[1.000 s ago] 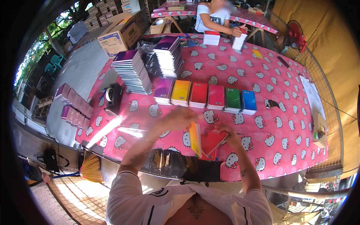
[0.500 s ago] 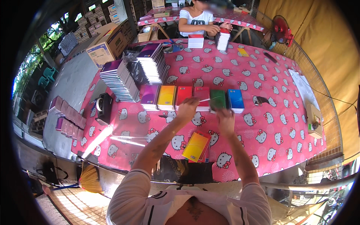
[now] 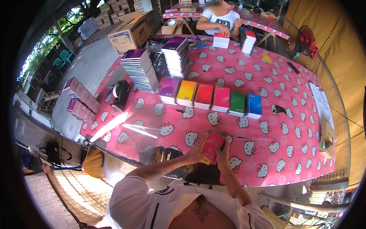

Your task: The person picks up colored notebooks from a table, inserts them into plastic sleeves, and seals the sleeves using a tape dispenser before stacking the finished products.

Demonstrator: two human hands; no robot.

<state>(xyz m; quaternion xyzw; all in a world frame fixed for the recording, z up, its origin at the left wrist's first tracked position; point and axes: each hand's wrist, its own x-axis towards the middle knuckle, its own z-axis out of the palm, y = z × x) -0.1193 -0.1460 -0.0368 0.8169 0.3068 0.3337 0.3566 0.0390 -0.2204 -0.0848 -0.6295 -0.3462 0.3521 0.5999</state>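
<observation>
Close to me at the table's near side, a small pile of spiral notebooks (image 3: 212, 146) lies between my two hands, with red on top and green and yellow edges showing. My left hand (image 3: 196, 151) presses along its left side, fingers stretched over the edge. On the opposite side, my right hand (image 3: 222, 154) closes against the pile. Beyond them runs a row of notebook stacks: purple (image 3: 169, 90), yellow (image 3: 186, 92), red (image 3: 203, 94), pink (image 3: 221, 98), green (image 3: 237, 103) and blue (image 3: 254, 105).
Two tall notebook stacks (image 3: 140, 70) (image 3: 176, 57) stand at the back left, near a tape dispenser (image 3: 120, 95) and a cardboard box (image 3: 131, 36). Across the table, a person (image 3: 219, 23) handles red-topped stacks (image 3: 221, 40). A red fan (image 3: 307, 42) stands far right.
Both hands have drawn back from the row to the pile near me. The yellow notebook that lay on top there is now mostly covered by red. The view has shifted.
</observation>
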